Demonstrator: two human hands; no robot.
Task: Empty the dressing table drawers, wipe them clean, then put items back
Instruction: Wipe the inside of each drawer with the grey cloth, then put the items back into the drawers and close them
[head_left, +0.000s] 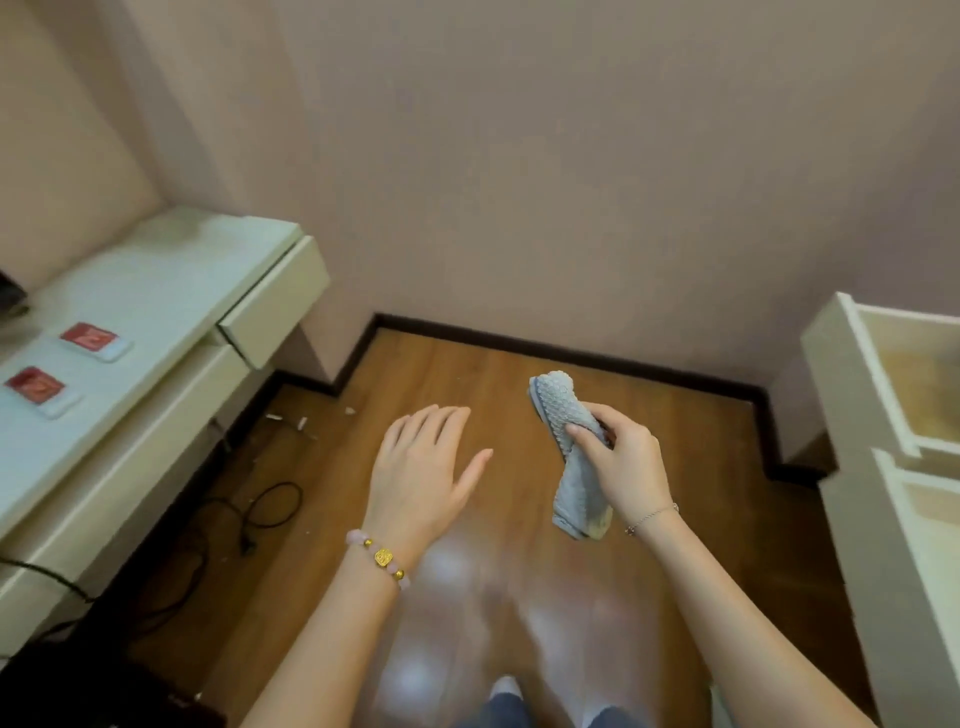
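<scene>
— Where's the cloth (558, 410)?
— In the right grip (621, 457), fingers curled round its middle, above the wooden floor (467, 374).
— And the left grip (421, 467)?
— Fingers spread, holding nothing. The table (156, 291) stands at the left, its drawer (272, 304) ajar. Another open drawer (883, 384) is at the right.

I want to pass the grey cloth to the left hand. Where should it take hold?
Probably the upper end of the grey cloth, coming from the left. It stands free above the right hand, whose fingers wrap the middle, and it faces the open left hand; the lower end hangs limp.
</scene>
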